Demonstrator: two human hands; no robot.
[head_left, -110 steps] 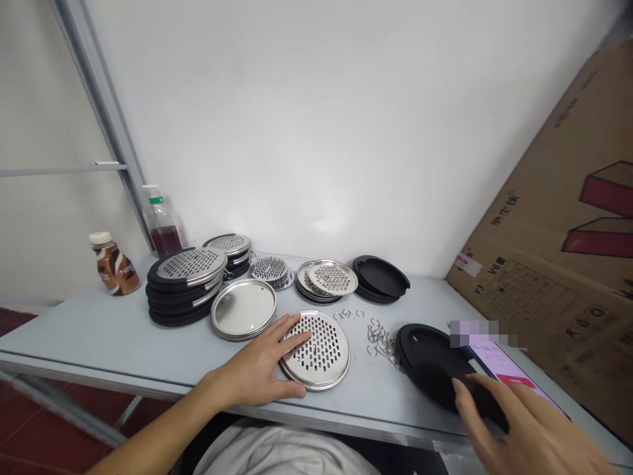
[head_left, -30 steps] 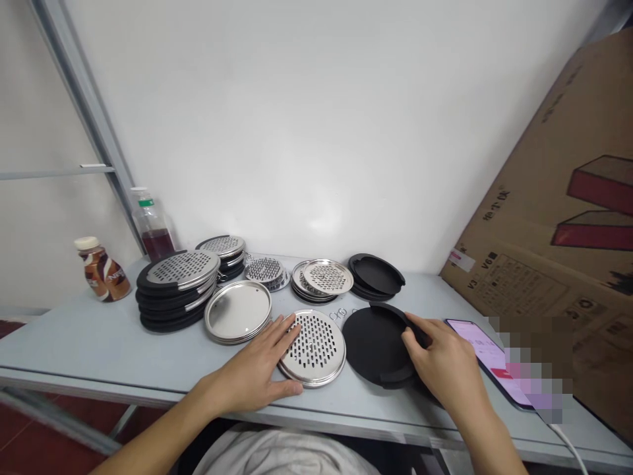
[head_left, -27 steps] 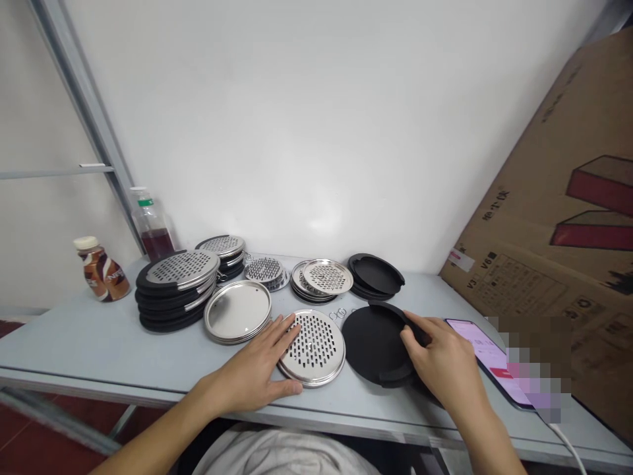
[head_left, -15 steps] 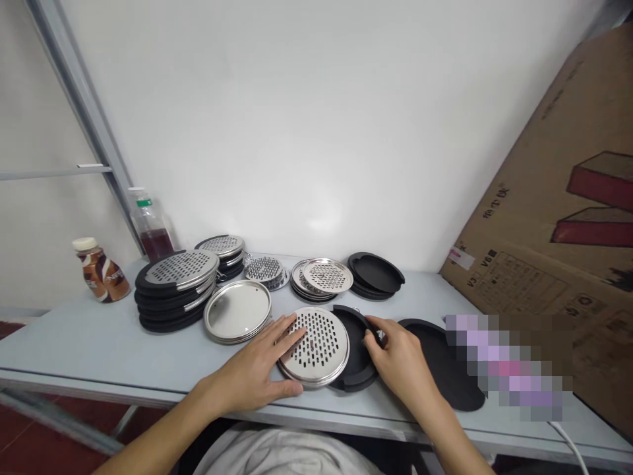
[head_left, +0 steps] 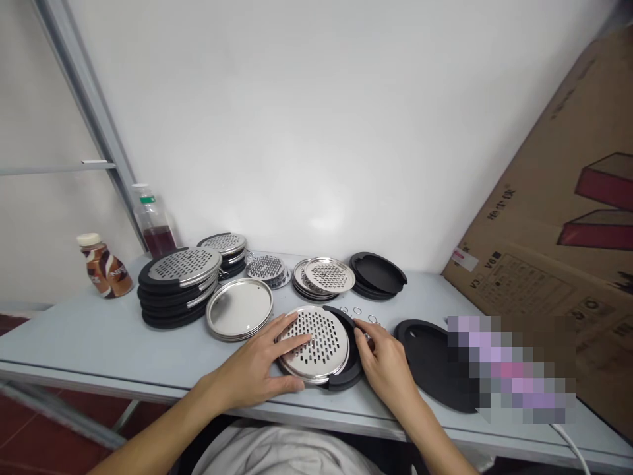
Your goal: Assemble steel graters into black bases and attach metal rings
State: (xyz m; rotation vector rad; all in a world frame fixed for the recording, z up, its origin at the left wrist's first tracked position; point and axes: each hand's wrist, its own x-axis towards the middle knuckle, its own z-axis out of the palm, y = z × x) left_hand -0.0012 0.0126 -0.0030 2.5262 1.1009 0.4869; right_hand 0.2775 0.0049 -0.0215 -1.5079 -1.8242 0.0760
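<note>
A round metal grater disc [head_left: 316, 346] with rows of slots lies at the front of the table. It sits partly inside a black round holder [head_left: 350, 376], whose raised rim overlaps its right side. My left hand [head_left: 260, 363] rests on the disc's left part, fingers spread flat and thumb along the near edge. At the holder's right rim, my right hand [head_left: 383, 356] is closed, fingers and thumb gripping it. Several small metal rings [head_left: 357, 311] lie behind the right hand. Another black holder [head_left: 430, 359] lies to its right.
At left stand stacked graters in black holders [head_left: 178, 297], near metal plates [head_left: 240, 309]. Further back are grater discs [head_left: 329, 274] and black holders [head_left: 378, 274]. Two bottles [head_left: 105, 267] stand far left. A cardboard box [head_left: 554, 251] leans at right, beside a blurred patch and white cable [head_left: 568, 445].
My right hand has moved left with the black holder, which now covers more of the grater disc's right side. The small rings behind it have come into view. My left hand stays on the disc.
</note>
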